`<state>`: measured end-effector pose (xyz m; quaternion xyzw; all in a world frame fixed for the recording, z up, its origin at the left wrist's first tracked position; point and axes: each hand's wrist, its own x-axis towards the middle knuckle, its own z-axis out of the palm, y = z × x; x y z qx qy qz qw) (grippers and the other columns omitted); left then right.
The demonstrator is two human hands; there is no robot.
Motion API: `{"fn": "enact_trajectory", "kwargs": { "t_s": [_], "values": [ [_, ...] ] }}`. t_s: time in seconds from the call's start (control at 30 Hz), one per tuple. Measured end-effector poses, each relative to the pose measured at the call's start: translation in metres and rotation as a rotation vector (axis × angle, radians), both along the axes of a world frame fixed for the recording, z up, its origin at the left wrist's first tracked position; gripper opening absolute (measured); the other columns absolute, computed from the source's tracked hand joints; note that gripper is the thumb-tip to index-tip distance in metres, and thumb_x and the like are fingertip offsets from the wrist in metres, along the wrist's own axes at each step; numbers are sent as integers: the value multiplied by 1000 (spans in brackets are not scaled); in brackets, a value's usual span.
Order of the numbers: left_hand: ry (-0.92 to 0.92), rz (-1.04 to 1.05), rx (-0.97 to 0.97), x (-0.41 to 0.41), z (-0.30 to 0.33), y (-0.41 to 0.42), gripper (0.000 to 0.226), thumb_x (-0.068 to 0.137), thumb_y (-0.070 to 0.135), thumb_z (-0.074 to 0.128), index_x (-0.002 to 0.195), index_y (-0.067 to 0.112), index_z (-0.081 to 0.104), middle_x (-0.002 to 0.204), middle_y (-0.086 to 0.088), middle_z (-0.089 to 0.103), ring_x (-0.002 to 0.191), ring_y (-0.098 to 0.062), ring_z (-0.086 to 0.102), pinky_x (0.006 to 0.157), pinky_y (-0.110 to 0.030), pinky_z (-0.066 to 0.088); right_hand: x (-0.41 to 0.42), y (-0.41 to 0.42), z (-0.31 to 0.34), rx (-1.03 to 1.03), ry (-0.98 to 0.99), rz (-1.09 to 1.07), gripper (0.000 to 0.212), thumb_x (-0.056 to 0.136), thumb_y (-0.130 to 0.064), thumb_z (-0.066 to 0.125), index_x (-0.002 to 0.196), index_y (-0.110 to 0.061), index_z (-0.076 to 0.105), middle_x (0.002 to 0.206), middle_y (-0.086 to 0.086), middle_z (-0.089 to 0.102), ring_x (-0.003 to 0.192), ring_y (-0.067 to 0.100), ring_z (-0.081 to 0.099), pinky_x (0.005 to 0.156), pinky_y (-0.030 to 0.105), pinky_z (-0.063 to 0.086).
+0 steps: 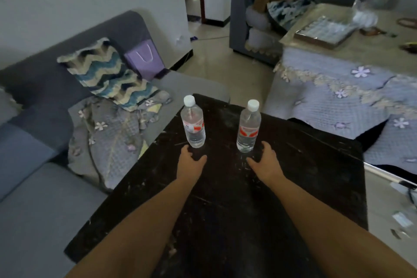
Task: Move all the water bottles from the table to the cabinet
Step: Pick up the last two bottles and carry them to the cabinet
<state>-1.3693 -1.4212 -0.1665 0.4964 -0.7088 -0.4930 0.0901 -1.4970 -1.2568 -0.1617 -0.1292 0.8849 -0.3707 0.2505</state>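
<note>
1. Two clear water bottles stand upright on a dark, scuffed counter [293, 176], both near its far end, each with a white cap and a red-and-white label.
2. The left bottle [193, 125] stands toward the counter's left edge; the right bottle [248, 127] stands beside it with a clear gap between them (they do not touch).
3. The left hand [190, 160] lies low over the counter just in front of the left bottle's base. Its fingers are spread in an open curve, the thumb out to the right; nothing is gripped. Whether a fingertip touches the bottle cannot be told.
4. The right hand [264, 159] sits just in front of and to the right of the right bottle's base. Its fingers are likewise spread and curled toward the bottle, thumb out to the left, with nothing held.
5. Both forearms are bare and reach in from the near edge of the view.
6. Left of the counter: a grey sofa [33, 187] carrying a zigzag cushion [108, 74], a small purple bag [144, 58] and a rumpled floral blanket [108, 137].
7. Right of the counter: a surface draped in a floral cloth [338, 88], with a tray [325, 30] on top farther back.
</note>
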Motion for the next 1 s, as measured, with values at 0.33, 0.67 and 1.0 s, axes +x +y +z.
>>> {"fn": "enact_trajectory", "kwargs": {
  "t_s": [0.33, 0.67, 1.0],
  "values": [
    [223, -100, 27, -56, -42, -104, 103, 71, 16, 83, 151, 14, 19, 153, -9, 35, 140, -26, 37, 116, -48, 33, -35, -90, -42, -432, 72, -490, 98, 73, -14, 81, 150, -19, 20, 150, 6, 37, 138, 24, 39, 115, 49, 34],
    [78, -192, -1, -79, -35, -100, 76, 79, 26, 77, 141, 15, 34, 137, -9, 52, 126, -28, 52, 107, -41, 42, -37, -69, -35, -345, 92, -473, 69, 79, -20, 77, 136, -16, 39, 133, 6, 55, 121, 20, 55, 102, 33, 43],
    [42, -635, 132, -71, 7, 20, 63, 72, 35, 79, 127, 22, 52, 115, 3, 66, 108, -16, 64, 94, -34, 52, 17, 65, 1, -247, 120, -535, 67, 79, -26, 77, 134, -17, 40, 129, 5, 58, 118, 23, 57, 103, 38, 46]
  ]
}}
